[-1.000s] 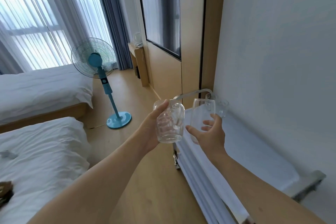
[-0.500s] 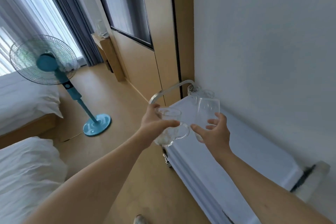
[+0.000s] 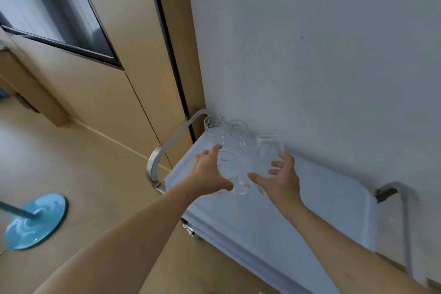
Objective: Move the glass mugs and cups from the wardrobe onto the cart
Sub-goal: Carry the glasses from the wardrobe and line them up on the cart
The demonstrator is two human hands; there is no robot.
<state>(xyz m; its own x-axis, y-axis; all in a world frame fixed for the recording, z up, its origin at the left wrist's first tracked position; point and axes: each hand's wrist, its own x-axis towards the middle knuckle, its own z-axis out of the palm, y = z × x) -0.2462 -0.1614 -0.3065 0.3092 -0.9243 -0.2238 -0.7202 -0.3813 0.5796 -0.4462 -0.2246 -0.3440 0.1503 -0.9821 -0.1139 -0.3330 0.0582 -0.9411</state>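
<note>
Glass everywhere at the far end of the cart [image 3: 310, 198], which has a white cloth over its top and sits against the white wall [image 3: 322, 43]. Left hand [image 3: 210, 172] is wrapped around a ribbed glass mug [image 3: 230, 167], thumb on the far side and fingers [image 3: 226, 185] curled under the near side, so it's clamped on the mug. The mug is low over the cloth; can't tell if it's actually touching down. Right hand [image 3: 280, 179] holds a smooth clear glass cup [image 3: 269, 154], which stands upright just right of the mug, thumb reaching in from the left and the other fingers spread around the right side. That grip looks loose, but the fingers do curve round the cup. Both arms are stretched forward and a bit down, bare forearms coming in from the bottom of the frame, hands close together and nearly meeting.

Behind the mug there's a cluster of other glasses [image 3: 226, 126] in the cart's far corner, next to the curved metal handle [image 3: 167, 150]. Blue fan base [image 3: 35, 222] sits on the wood floor off to the left.
</note>
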